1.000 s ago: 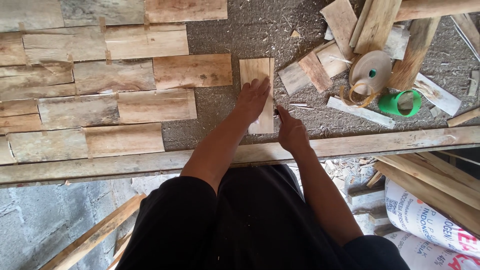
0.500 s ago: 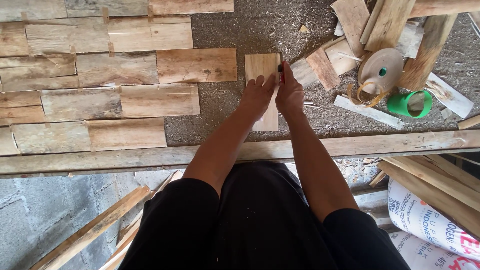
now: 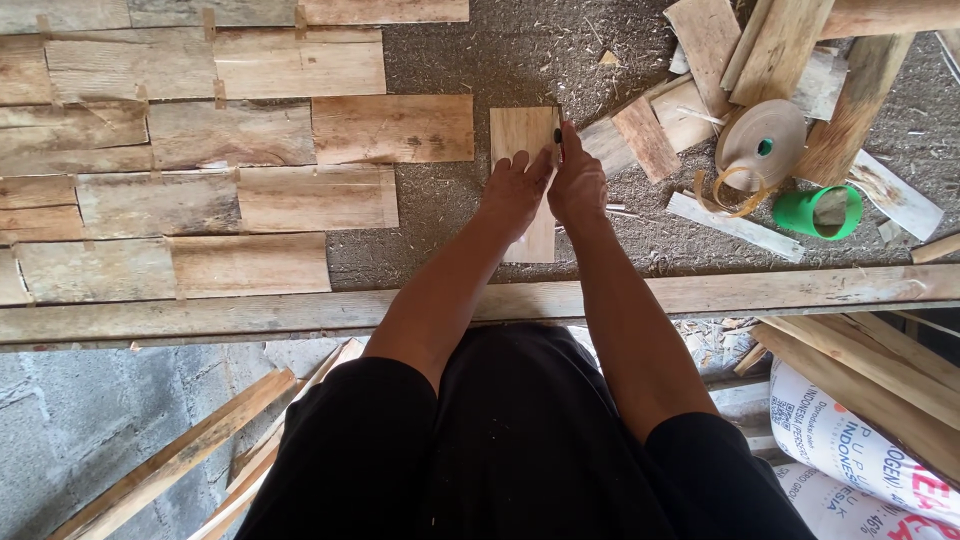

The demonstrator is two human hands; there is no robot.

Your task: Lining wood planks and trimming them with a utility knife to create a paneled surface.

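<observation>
Both hands, left hand [image 3: 515, 190] and right hand [image 3: 577, 185], on a pale wooden slat [image 3: 520, 135].

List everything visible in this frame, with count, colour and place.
Veneer sheet: one, pale wood, centre, under both hands.
Joined veneer sheets: many, brown and tan, in rows at left.
Loose offcuts: several, tan, upper right.
Tape roll: one, brown, right of the hands.
Green roll: one, green, right, beside the tape roll.
Long plank: one, weathered wood, across the frame below the hands.
Printed sacks: two, white, lower right.
Left hand: flat on the veneer sheet.
Right hand: pinching a small dark tool at the sheet's right edge.
</observation>
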